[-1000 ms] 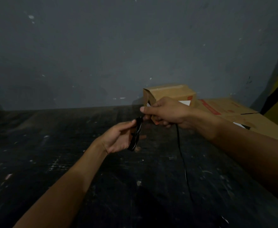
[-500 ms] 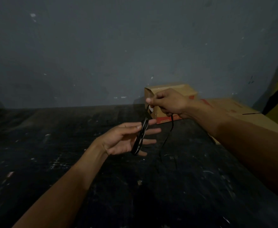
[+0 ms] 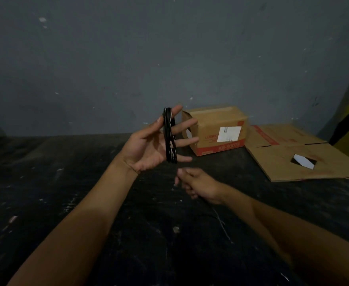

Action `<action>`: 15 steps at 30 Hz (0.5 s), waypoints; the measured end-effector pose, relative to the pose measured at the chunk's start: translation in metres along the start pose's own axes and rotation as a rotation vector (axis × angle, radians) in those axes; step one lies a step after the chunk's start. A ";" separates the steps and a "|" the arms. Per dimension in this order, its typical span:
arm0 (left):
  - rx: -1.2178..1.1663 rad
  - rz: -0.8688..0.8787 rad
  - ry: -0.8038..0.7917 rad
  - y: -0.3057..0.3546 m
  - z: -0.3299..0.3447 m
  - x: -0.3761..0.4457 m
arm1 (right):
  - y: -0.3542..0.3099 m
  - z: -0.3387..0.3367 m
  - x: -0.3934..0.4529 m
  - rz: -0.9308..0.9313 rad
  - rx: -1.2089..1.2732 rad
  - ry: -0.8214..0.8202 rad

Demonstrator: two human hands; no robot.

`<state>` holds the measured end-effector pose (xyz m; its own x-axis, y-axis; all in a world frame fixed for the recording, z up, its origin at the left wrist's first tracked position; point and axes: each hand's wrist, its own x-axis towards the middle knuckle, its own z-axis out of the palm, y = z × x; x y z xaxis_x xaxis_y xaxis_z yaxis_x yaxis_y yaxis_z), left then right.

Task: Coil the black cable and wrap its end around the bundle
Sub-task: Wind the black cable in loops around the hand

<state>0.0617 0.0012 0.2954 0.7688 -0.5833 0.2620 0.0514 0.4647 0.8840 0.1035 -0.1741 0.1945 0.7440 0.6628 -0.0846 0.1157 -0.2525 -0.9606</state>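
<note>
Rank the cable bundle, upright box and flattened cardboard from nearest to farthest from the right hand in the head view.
From the right hand:
1. Cable bundle, just above it, looped over the left hand's fingers.
2. Upright box, behind it, by the wall.
3. Flattened cardboard, off to the right on the floor.

There is only one view, from a camera worn on the person's head. It looks forward and a little down over both forearms, across the dark floor (image 3: 66, 203) to the grey wall (image 3: 128, 58) straight ahead. The hands sit close, near the middle of the picture. The wide lens bends the edges slightly.
</note>
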 end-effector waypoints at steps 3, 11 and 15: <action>-0.002 0.007 0.078 0.001 -0.005 0.001 | 0.003 0.014 -0.005 0.022 0.003 -0.034; 0.034 -0.011 0.266 -0.005 -0.029 -0.001 | -0.005 0.034 -0.024 -0.009 -0.069 -0.122; 0.030 -0.050 0.329 -0.010 -0.045 -0.007 | -0.018 0.032 -0.032 -0.050 -0.078 -0.127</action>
<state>0.0842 0.0307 0.2667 0.9307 -0.3561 0.0836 0.0788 0.4184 0.9049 0.0561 -0.1681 0.2062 0.6474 0.7585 -0.0747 0.2047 -0.2674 -0.9416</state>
